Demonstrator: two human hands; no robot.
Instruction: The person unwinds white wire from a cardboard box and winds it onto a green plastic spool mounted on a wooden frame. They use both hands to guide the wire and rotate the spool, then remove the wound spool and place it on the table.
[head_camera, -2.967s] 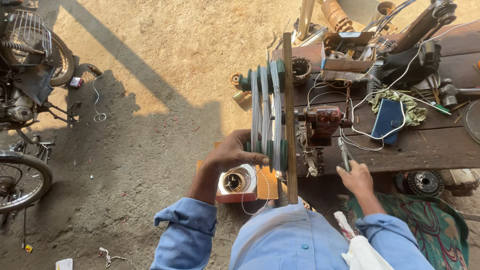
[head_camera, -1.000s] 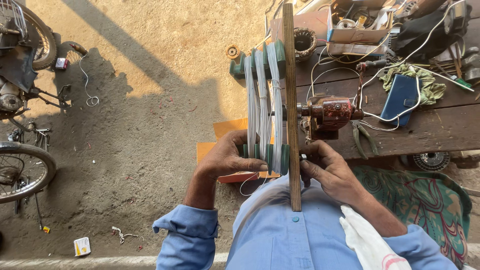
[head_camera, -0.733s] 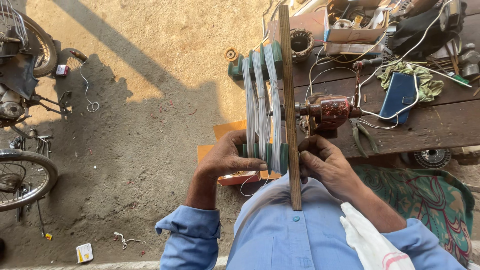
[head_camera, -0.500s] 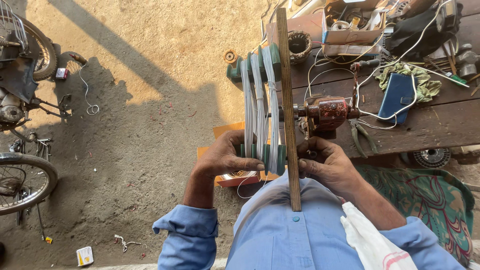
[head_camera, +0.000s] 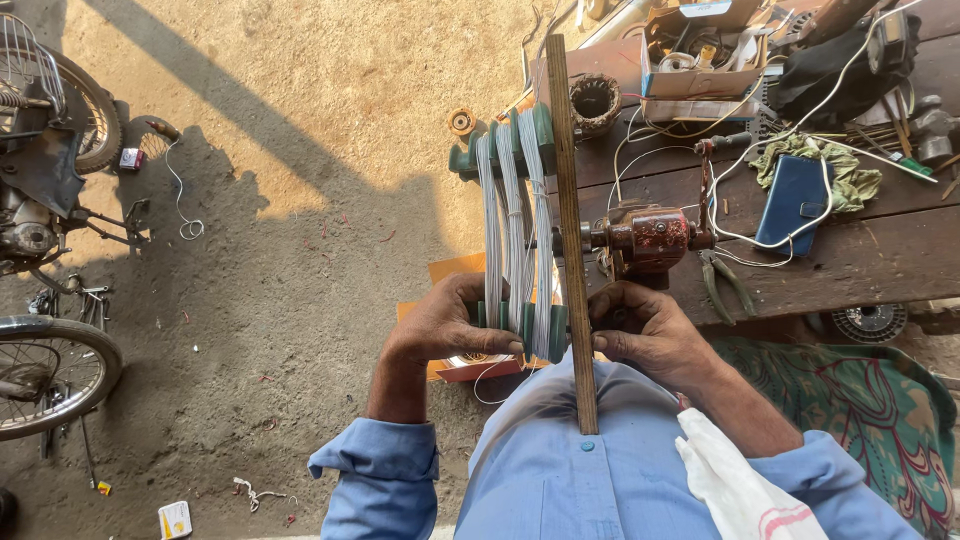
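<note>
Your left hand (head_camera: 445, 330) grips the near end of the green winding former (head_camera: 515, 230) strung with pale wire coils (head_camera: 512, 225), your right hand (head_camera: 645, 330) seemingly closed beside the wooden slat (head_camera: 570, 220), the red winding machine (head_camera: 645, 238) just beyond on the workbench (head_camera: 860, 255).

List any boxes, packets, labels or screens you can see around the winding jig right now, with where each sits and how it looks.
Cardboard box: far end of the wooden bench, open, brown, full of small parts.
Orange box: on the ground under the winding frame, flat, partly hidden by the left hand.
Small packet: on the ground bottom left, white and yellow.
Small packet: on the ground by the motorcycle wheel, reddish.
Dark blue case: on the bench, rectangular, closed.
No lit screens.
</note>
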